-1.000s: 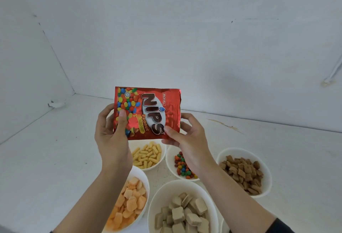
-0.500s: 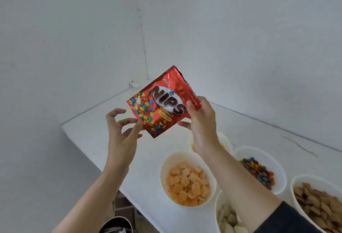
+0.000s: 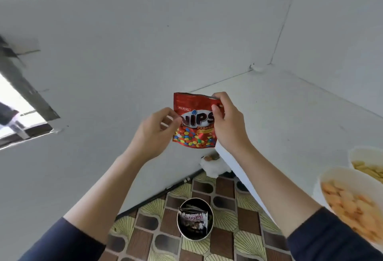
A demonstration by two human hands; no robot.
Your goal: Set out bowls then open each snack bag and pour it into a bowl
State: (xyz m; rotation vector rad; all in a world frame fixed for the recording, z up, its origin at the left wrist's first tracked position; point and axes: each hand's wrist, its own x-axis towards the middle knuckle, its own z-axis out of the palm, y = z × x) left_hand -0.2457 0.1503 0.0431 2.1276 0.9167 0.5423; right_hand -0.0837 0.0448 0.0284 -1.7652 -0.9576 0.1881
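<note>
Red foil snack bag (image 3: 194, 123), printed with coloured candies, is upright between both my hands, out past the left edge of the desk (image 3: 290, 115) and above a round bin (image 3: 194, 238) on the tiled floor. My left hand (image 3: 154, 134) pinches its left edge; my right hand (image 3: 228, 125) curls its fingers round the upper right corner. Whether the top is torn, I cannot tell. I judge it emptied and being discarded: next, lower it and release over the bin.
</note>
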